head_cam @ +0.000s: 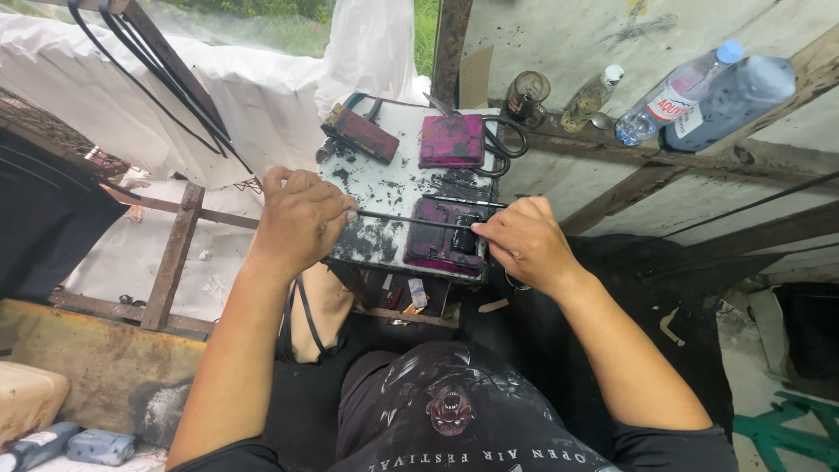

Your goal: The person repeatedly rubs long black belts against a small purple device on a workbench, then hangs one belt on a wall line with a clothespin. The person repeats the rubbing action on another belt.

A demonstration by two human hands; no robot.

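Note:
My left hand is closed on one end of a thin black strap that runs across a small, ink-stained white work table. My right hand pinches a small black buckle piece at the strap's other end. Both rest over a magenta-stained pad near the table's front edge. A second magenta pad lies farther back, beside a dark reddish block at the back left.
Black-handled scissors lie behind the pads. A wooden ledge on the right holds a dark glass jar, a small bottle and two plastic water bottles. White sheeting hangs at the left. Black cables cross it.

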